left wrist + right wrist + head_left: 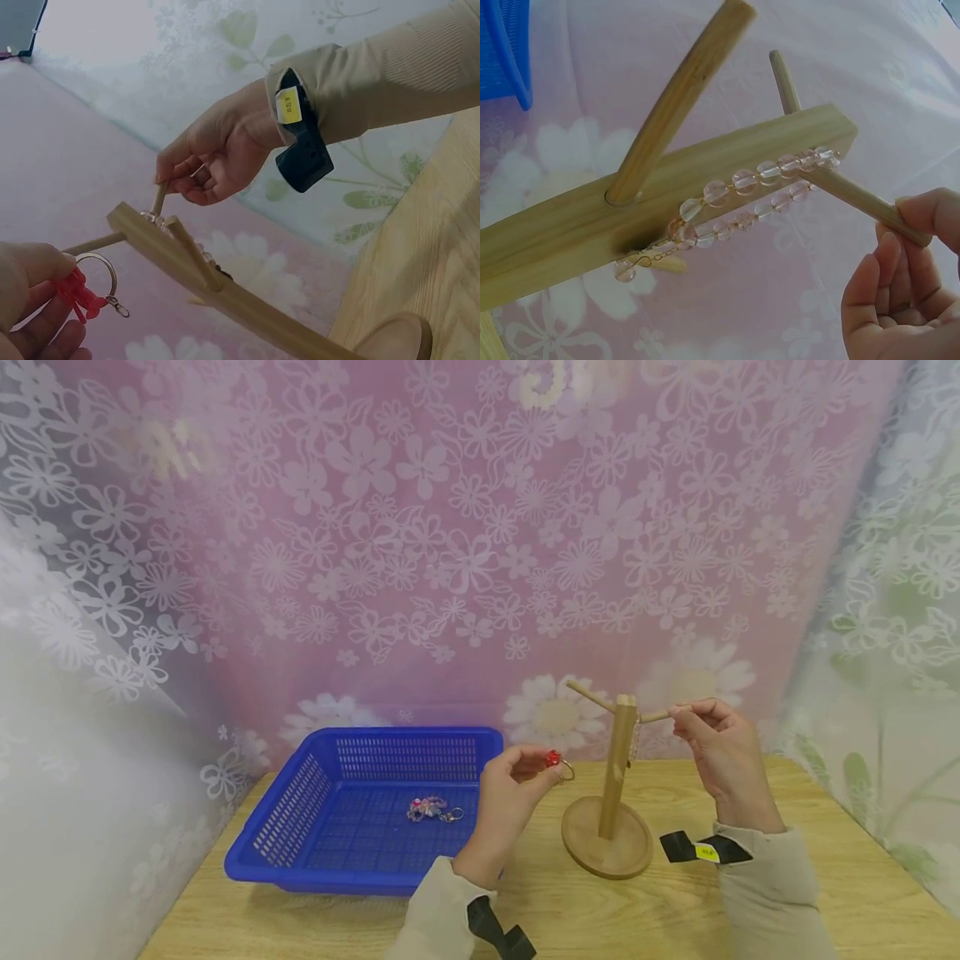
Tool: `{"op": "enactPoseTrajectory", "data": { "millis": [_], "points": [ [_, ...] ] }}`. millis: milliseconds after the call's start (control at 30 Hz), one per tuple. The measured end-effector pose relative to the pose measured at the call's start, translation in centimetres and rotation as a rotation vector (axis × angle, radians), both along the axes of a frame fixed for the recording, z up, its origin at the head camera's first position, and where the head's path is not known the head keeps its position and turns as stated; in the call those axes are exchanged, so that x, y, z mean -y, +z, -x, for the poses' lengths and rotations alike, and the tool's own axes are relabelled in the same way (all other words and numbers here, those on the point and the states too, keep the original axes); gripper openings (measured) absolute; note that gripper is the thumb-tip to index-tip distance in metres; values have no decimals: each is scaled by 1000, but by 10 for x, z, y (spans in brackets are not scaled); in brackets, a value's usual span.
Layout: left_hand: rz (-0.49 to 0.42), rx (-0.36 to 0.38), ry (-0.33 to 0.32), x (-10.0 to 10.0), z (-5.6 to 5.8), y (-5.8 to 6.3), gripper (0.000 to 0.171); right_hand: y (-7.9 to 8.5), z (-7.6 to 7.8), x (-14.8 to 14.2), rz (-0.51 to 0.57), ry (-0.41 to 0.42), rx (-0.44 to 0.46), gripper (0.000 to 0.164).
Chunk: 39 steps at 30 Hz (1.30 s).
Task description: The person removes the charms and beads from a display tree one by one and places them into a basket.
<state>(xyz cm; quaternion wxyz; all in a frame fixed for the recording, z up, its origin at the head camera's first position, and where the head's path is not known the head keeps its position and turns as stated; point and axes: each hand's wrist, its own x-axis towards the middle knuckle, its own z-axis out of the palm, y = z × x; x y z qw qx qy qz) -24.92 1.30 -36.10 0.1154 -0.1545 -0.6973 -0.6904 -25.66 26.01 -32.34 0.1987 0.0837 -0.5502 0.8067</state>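
Note:
Between thumb and fingers my left hand [512, 797] pinches a keychain [553, 759] with a red charm and a metal ring. In the left wrist view, the keychain's ring [105, 271] and small clasp stick out past the fingertips. A wooden peg stand [617, 768] with a round base stands right of that hand. My right hand [723, 758] pinches the end of one peg [870, 205] between thumb and fingers. From that peg, close against the post, hangs a bracelet [744, 182] of clear and pinkish beads with a thin chain.
Left of the stand is a blue plastic basket [491, 742] with slotted walls. A beaded keychain [427, 808] with a ring lies inside it. The wooden table [675, 918] meets a pink flowered backdrop [465, 568] behind.

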Motion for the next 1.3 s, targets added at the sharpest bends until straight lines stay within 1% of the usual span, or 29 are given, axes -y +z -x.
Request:
{"op": "enactPoseTrajectory", "data": {
  "millis": [100, 233, 400, 533, 633, 733, 833, 933, 1033, 1100, 1233, 1300],
  "points": [
    [31, 18, -15, 12, 4, -1, 20, 0, -2, 2, -17, -69, -2, 10],
    [88, 14, -1, 28, 11, -1, 21, 0, -6, 4, -49, -153, 13, 10],
    [122, -11, 11, 47, 18, 1, 22, -1, -11, 8, -83, -205, 16, 11],
    [155, -15, 17, 62, 25, 3, 21, -1, -15, 12, -76, -231, -1, 11],
    [171, -1, 25, 73, 30, 5, 19, -2, -17, 16, -44, -255, -21, 11],
    [157, 13, 21, 84, 37, 6, 19, -2, -18, 20, -27, -295, -34, 11],
    [143, 49, 12, 95, 43, 6, 19, -3, -19, 23, -35, -323, -37, 11],
    [162, 98, 27, 104, 49, 5, 17, -4, -20, 23, -43, -301, -44, 12],
    [175, 136, 44, 113, 53, 4, 17, -6, -21, 19, -51, -241, -63, 11],
    [183, 160, 51, 119, 57, 3, 18, -7, -22, 16, -78, -196, -81, 11],
    [208, 209, 54, 129, 63, -2, 18, -11, -21, 7, -166, -131, -111, 12],
    [227, 229, 52, 134, 65, -4, 18, -14, -19, 2, -177, -86, -139, 15]
  ]
}}
